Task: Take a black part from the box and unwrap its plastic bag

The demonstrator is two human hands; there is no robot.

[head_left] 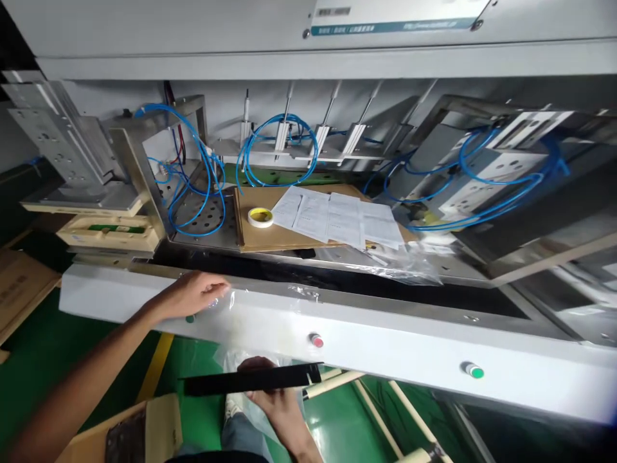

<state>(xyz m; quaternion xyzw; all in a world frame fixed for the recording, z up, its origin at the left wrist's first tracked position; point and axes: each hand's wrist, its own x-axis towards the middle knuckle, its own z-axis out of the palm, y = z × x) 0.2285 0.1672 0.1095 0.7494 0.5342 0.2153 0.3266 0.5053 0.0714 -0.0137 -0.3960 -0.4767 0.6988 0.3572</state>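
One black flat part [250,381] is held in the right hand [282,409], which is closed on it near mid-length, with fingers showing above and the rest of the hand below. The part is seen nearly edge-on, below the lower edge of the white front panel [390,350]. One clear plastic bag [231,357] shows behind it.

The left hand [198,293] is at the front panel's upper edge, toward its left end, fingers loosely curled; whether it grips anything cannot be told.

Three push buttons are counted on the front panel: one red button [317,341] and two green, one [476,371] toward the right end, the other [190,319] partly hidden by the left arm.

Behind, one cardboard sheet [284,240] carries one tape roll [260,217] near its left edge and at least four overlapping paper sheets [337,217] reaching past its right edge. Clear plastic film [414,267] lies by its front right corner. Five rods with cylinders [354,138] stand in a row behind. One open carton [164,424], containing dark contents, is at lower left.
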